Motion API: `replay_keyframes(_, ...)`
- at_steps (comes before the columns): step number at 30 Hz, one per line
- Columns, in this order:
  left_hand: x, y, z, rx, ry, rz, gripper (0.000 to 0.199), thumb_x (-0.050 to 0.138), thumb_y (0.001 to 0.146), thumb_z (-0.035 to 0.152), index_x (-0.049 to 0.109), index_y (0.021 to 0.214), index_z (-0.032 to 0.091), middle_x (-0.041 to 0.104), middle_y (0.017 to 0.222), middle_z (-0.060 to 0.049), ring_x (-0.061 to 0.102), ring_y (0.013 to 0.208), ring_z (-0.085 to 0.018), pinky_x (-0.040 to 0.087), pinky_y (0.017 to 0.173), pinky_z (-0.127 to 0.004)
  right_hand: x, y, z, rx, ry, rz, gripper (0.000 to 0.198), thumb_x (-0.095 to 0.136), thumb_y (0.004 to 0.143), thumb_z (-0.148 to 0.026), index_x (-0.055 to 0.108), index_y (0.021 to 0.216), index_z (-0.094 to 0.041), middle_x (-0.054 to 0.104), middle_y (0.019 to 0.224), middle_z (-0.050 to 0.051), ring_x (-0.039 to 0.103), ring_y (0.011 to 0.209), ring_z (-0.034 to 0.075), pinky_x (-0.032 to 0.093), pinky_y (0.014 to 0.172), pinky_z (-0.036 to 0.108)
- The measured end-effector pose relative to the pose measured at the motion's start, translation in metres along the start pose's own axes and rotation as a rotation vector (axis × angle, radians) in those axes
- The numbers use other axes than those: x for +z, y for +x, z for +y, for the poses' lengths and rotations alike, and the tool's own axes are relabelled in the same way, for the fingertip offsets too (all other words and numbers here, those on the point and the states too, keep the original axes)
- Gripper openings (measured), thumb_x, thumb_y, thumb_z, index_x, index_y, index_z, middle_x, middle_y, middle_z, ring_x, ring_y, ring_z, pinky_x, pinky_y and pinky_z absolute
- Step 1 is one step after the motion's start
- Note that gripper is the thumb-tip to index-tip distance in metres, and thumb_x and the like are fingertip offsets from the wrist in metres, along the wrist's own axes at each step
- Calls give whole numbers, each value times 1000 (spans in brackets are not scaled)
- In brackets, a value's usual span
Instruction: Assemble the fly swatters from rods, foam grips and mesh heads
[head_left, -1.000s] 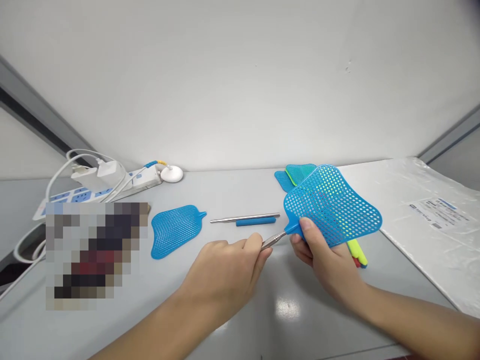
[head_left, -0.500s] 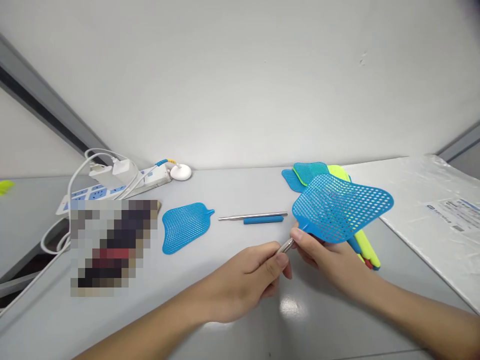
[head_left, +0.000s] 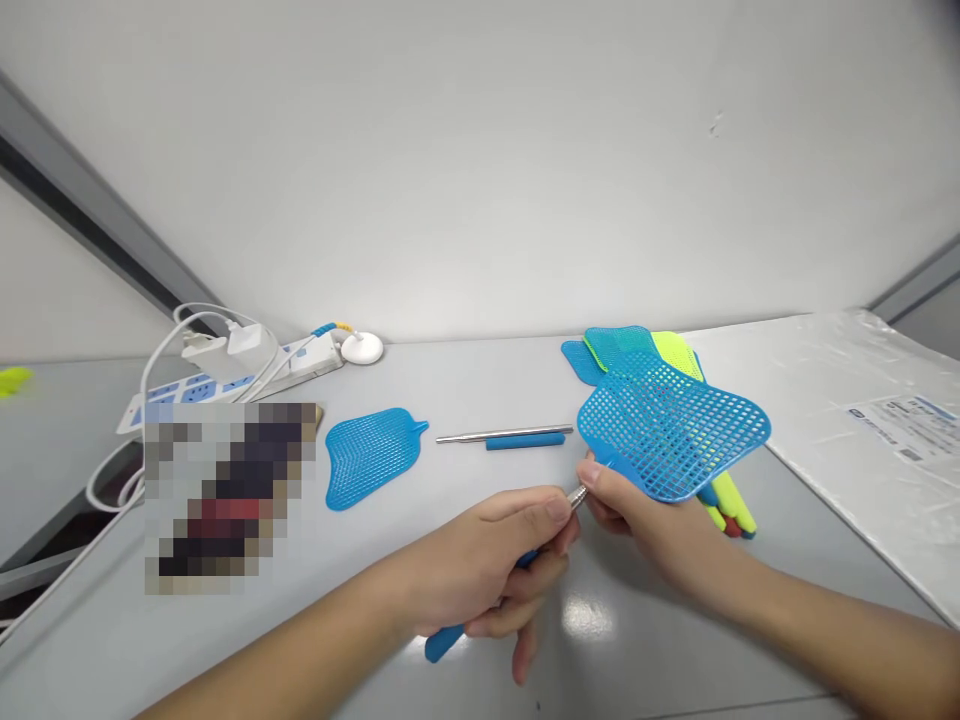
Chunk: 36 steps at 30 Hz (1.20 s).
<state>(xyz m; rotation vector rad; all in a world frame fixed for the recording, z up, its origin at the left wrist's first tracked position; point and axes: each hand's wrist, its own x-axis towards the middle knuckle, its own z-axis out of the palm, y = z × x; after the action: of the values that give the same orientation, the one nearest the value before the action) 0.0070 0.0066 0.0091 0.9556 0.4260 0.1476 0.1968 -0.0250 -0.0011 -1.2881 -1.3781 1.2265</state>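
My left hand (head_left: 495, 560) is closed around a fly swatter handle, with its blue grip (head_left: 444, 644) sticking out below the palm and a short metal rod end (head_left: 576, 498) showing past the thumb. My right hand (head_left: 652, 520) pinches the neck of a blue mesh swatter head (head_left: 679, 425), where it meets the rod. Fingers hide the joint itself. On the table to the left lies a loose blue swatter head (head_left: 373, 458). Beside it rests another handle, a thin metal rod (head_left: 469, 436) with a blue grip (head_left: 525, 441) alongside.
Behind the held head is a pile of blue and yellow-green swatter heads (head_left: 619, 345), with coloured grips (head_left: 735, 500) nearer me. A power strip (head_left: 322, 352) with cables and a white round device (head_left: 362, 348) sit back left. At right lies a plastic-wrapped white board (head_left: 825, 370).
My left hand has shifted its hold, and the blue grip now shows below it. The held swatter head has moved slightly left and down.
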Motion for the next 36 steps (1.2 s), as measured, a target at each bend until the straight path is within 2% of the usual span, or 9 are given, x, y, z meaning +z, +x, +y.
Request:
replay_keyframes(7, -6, -4, 7, 40, 210, 78, 35, 35, 99, 45, 37, 74, 20, 30, 53, 11, 21, 34, -3, 45, 40, -21, -31, 15, -10, -9, -64, 286, 45, 51, 93, -46, 33, 58, -22, 31, 54, -5, 28, 51, 11, 25, 51, 30)
replay_keyframes(12, -8, -5, 6, 49, 166, 31, 34, 35, 99, 42, 38, 73, 20, 30, 52, 10, 24, 34, -4, 46, 40, -21, -42, 22, -10, -107, 42, 347, 41, 53, 91, -43, 35, 60, -22, 32, 55, -5, 27, 52, 12, 24, 50, 30)
replay_keyframes(16, -7, -4, 1, 49, 83, 30, 31, 33, 98, 35, 40, 72, 19, 35, 52, 9, 26, 34, -5, 47, 40, -22, -35, 19, -6, -89, 76, 279, 42, 54, 89, -50, 37, 62, -23, 30, 54, -5, 26, 51, 11, 22, 48, 29)
replay_keyframes(19, -3, -2, -1, 35, 53, 29, 30, 30, 98, 31, 47, 76, 18, 40, 50, 8, 28, 32, -5, 46, 39, -22, -23, 13, -4, -62, 22, 180, 45, 56, 88, -53, 38, 61, -22, 31, 54, -6, 27, 50, 10, 24, 49, 28)
replay_keyframes(22, 3, -1, -1, 26, 24, 46, 26, 30, 99, 37, 49, 93, 20, 46, 51, 9, 27, 28, -4, 45, 37, -21, -9, 5, -4, -77, -36, -61, 42, 55, 90, -49, 48, 61, -20, 42, 57, -4, 40, 55, 11, 34, 56, 27)
replay_keyframes(25, 9, -1, -1, 11, 24, 31, 28, 30, 100, 44, 46, 97, 22, 41, 46, 11, 25, 26, -4, 42, 35, -19, 0, 1, -4, -41, -1, -265, 39, 51, 93, -48, 55, 66, -19, 54, 65, 0, 51, 64, 12, 39, 63, 27)
replay_keyframes(32, 3, -4, 4, -52, 131, 19, 37, 31, 99, 53, 36, 79, 22, 26, 55, 11, 17, 33, -3, 34, 35, -18, -6, 3, -8, -94, -130, -201, 50, 48, 94, -46, 42, 53, -19, 41, 62, -3, 35, 55, 9, 30, 54, 27)
replay_keyframes(34, 0, -8, 12, -72, 237, 50, 40, 29, 98, 56, 34, 77, 22, 27, 58, 10, 18, 38, -4, 32, 37, -19, -12, 7, -11, -110, -142, -148, 50, 49, 93, -47, 40, 53, -19, 38, 61, -3, 33, 54, 10, 29, 53, 28)
replay_keyframes(36, -1, -13, 22, -61, 473, 146, 42, 28, 98, 56, 35, 76, 21, 31, 62, 8, 26, 44, -7, 32, 43, -21, -20, 12, -13, -134, -156, -53, 51, 49, 93, -49, 38, 52, -20, 36, 58, -3, 32, 54, 11, 27, 53, 29)
